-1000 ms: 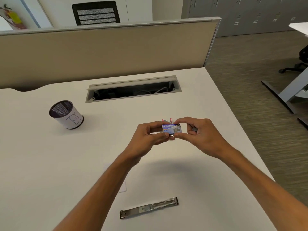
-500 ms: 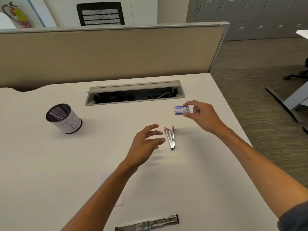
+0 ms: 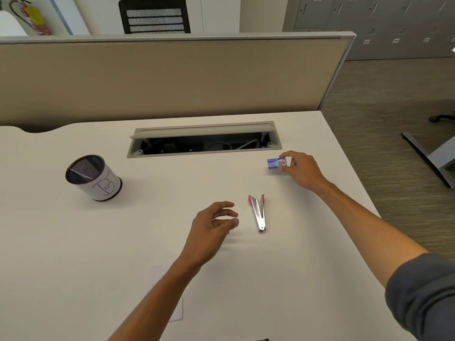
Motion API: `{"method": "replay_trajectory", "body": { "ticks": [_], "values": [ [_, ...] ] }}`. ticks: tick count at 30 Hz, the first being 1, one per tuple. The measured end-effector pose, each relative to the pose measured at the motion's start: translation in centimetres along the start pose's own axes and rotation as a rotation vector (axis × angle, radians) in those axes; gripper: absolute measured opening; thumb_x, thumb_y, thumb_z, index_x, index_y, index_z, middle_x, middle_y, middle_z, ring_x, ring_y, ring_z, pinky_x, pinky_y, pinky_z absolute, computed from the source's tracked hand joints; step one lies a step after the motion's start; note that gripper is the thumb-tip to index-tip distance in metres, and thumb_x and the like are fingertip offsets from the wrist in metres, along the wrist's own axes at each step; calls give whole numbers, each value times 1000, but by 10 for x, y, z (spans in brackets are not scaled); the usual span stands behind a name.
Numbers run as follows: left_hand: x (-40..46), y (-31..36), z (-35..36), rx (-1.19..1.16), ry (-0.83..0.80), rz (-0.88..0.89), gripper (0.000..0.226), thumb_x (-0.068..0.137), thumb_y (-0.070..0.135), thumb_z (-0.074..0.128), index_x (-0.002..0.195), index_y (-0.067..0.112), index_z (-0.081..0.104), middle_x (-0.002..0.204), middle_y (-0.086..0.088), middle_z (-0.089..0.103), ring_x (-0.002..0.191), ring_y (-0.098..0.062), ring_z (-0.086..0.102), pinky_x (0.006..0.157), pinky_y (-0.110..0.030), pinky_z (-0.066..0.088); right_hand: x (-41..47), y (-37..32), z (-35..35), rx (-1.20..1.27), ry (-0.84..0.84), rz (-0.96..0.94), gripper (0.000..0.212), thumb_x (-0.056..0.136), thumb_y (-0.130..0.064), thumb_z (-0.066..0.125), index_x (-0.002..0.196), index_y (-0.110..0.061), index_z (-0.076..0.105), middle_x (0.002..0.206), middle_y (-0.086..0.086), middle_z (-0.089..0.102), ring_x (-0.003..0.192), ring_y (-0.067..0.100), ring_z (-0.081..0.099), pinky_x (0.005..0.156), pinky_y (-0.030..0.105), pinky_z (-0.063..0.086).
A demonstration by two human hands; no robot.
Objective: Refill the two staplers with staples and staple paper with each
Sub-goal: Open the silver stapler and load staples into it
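Since 0.5 s ago: right hand [image 3: 301,169] has carried the small blue cardboard staple box [image 3: 276,163] slightly outward, thumb and forefinger pinching it | left hand [image 3: 213,226] empty, fingers loosely curled, beside the opened silver, red-tipped stapler [image 3: 258,212] on the white desk [image 3: 73,254] | step: refilling, judged | next: set box down, take staples.

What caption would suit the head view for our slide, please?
Right hand pinches a staple box; left hand hovers beside the opened stapler.

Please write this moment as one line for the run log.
right hand: holds staple box | left hand: open, empty | red stapler: on desk
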State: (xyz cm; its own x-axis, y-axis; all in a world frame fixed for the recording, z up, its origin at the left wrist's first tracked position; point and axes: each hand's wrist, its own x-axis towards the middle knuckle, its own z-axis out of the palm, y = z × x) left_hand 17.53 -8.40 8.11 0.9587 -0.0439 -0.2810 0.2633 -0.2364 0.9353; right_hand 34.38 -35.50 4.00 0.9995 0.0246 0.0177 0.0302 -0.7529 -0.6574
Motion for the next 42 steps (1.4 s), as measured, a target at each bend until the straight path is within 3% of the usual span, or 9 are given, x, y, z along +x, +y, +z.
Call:
{"method": "replay_trajectory", "body": {
  "ticks": [4, 14, 18, 21, 28, 32, 35, 38, 42],
  "values": [
    [1, -1, -2, -3, -4, -9, 30, 80, 23, 66, 110, 31, 66, 99, 12, 73, 91, -14, 72, 92, -46, 54, 10, 6, 5, -24, -9, 20, 31, 90, -20, 68, 121, -13, 65, 60, -5, 48, 57, 10, 45, 53, 23, 32],
    [5, -4, -8, -24, 20, -15, 28, 89, 7, 63, 111, 25, 66, 97, 6, 73, 89, -16, 72, 85, -39, 56, 27, 14, 13, -64, -5, 28, 33, 91, -20, 67, 123, -13, 64, 65, -13, 46, 61, 6, 45, 53, 19, 31],
    [4, -6, -9, -22, 15, -19, 28, 90, 6, 62, 111, 25, 66, 97, 6, 73, 89, -16, 72, 83, -38, 56, 29, 16, 13, -60, -17, 48, 37, 91, -19, 68, 127, -13, 62, 66, -14, 44, 67, 15, 48, 55, 17, 31],
    [4, -6, -10, -17, 18, -13, 28, 91, 5, 60, 111, 24, 66, 97, 5, 73, 87, -15, 72, 82, -37, 56, 28, 13, 12, -15, 11, 70, 43, 90, -22, 69, 131, -14, 60, 63, -5, 51, 66, 16, 49, 56, 21, 35],
    [-5, -3, -10, -21, 14, 14, 26, 91, 5, 60, 109, 22, 67, 98, 4, 74, 87, -14, 72, 80, -34, 55, 0, -12, 1, 268, 68, 227, 15, 92, -25, 64, 102, -15, 71, 68, 1, 58, 65, 16, 53, 58, 22, 39],
    [-19, 0, -8, -27, 6, 30, 23, 91, 6, 61, 107, 21, 68, 97, 4, 73, 87, -14, 72, 81, -34, 55, -38, -36, -2, 611, 26, 394, 23, 94, -21, 56, 104, -6, 71, 76, 5, 64, 64, 15, 59, 59, 24, 45],
    [-35, 1, -6, -25, 5, 47, 22, 91, 6, 61, 106, 21, 69, 96, 4, 74, 87, -14, 72, 81, -34, 55, -79, -58, -7, 828, -28, 440, 30, 92, 1, 43, 108, -2, 67, 85, 12, 66, 73, 19, 66, 65, 23, 54],
    [-47, 2, -6, -33, 27, 68, 22, 91, 5, 61, 106, 20, 69, 95, 3, 74, 86, -14, 72, 81, -35, 55, -120, -74, -7, 924, -136, 404, 41, 88, 16, 37, 114, 0, 64, 94, 14, 69, 84, 20, 70, 76, 23, 58],
    [-69, 1, -6, -22, 37, 107, 20, 91, 7, 62, 105, 19, 69, 95, 3, 74, 87, -14, 72, 82, -36, 54, -172, -89, -5, 977, -219, 350, 37, 94, 13, 39, 115, -3, 65, 104, 15, 72, 97, 23, 72, 83, 25, 58]
  ]
}}
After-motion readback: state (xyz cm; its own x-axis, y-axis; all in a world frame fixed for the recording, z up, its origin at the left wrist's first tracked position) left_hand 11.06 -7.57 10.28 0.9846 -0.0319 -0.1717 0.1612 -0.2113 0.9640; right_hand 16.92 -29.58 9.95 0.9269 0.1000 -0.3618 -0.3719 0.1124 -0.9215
